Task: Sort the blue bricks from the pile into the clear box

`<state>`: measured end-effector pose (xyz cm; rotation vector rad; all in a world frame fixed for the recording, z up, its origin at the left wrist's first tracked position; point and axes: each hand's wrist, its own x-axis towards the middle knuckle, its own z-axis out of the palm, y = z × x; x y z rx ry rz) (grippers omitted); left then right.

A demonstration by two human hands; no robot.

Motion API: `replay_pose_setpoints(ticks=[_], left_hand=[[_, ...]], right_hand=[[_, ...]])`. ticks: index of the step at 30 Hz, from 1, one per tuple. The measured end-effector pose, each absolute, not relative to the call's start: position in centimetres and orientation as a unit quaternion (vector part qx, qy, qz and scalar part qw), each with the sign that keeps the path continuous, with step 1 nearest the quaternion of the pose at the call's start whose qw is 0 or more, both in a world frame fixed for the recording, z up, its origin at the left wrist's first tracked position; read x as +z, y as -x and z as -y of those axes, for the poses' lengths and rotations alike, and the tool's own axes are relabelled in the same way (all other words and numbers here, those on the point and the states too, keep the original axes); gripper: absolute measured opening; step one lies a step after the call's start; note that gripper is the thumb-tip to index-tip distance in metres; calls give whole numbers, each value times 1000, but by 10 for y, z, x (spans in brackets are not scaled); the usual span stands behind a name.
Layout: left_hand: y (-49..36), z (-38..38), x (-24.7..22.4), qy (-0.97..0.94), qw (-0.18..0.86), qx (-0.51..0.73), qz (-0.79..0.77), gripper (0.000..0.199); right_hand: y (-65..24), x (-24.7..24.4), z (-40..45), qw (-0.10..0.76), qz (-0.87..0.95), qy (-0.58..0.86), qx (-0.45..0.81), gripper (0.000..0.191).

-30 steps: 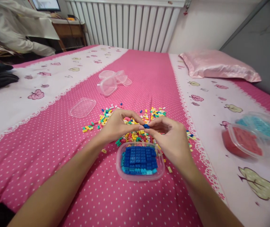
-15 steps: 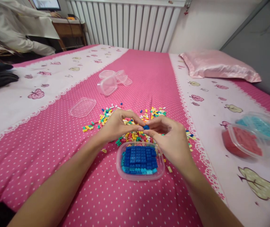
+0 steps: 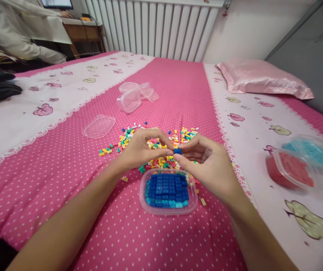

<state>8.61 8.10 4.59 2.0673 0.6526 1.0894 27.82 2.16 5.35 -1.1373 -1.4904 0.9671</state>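
Blue brick [image 3: 177, 151] pinched between fingers [image 3: 160, 153] of left hand [image 3: 139, 149], right hand [image 3: 214, 165].

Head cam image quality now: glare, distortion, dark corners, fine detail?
Head view: sheen on the satin pillow; radiator slats slant inward toward the bottom; upper-right corner falls dark. Also head view: blue piece between left hand and right hand too small to read its studs clearly.
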Motion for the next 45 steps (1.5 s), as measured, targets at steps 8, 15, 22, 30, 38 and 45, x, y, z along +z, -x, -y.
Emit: replay_pose_setpoints(ticks=[8,15,22,30,38,45], left_hand=[[-87,-81,45,-834,290,416,-218,16],[-87,-80,46,-841,281,414,-206,11],[-86,-79,49,-859,282,391,-172,12],[-85,-79,44,-845,302,389,-207,11],[-83,-80,48,-869,251,375,-200,14],[-84,-78,46,-875,235,372,-202,15]], right_hand=[[-277,49,-24,481,626,455,411,30],[-277,47,-23,484,624,460,406,33],[-277,52,-21,452,647,459,408,31],[-278,56,-18,441,667,458,389,14],[-277,51,-20,448,673,456,372,12],[-277,51,-18,424,707,460,329,12]])
